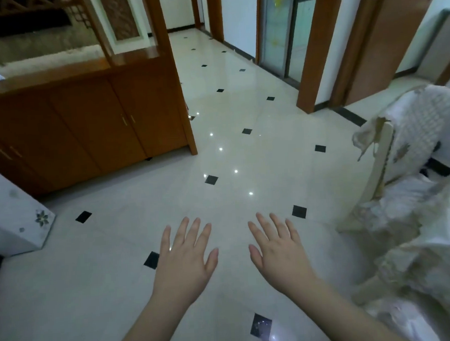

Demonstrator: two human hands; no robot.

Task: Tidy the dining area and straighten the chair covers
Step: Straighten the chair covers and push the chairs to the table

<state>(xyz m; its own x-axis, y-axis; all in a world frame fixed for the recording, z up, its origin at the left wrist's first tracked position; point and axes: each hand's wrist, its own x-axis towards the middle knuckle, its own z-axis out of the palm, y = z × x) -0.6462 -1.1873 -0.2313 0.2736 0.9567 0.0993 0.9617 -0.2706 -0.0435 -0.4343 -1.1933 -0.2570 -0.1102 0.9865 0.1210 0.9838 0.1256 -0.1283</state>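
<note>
My left hand and my right hand are held out flat over the tiled floor, palms down, fingers spread, holding nothing. At the right edge stands a chair with a cream frame. A white lacy chair cover with grey flower prints hangs over its backrest, bunched and crooked at the top corner. More rumpled white cover cloth lies over the seat area at the lower right. Both hands are well left of the chair and touch nothing.
A brown wooden cabinet with a partition post stands at the left back. A white cloth-covered table corner juts in at the left. Glossy white floor with black diamond tiles runs ahead toward wooden door frames and a glass door.
</note>
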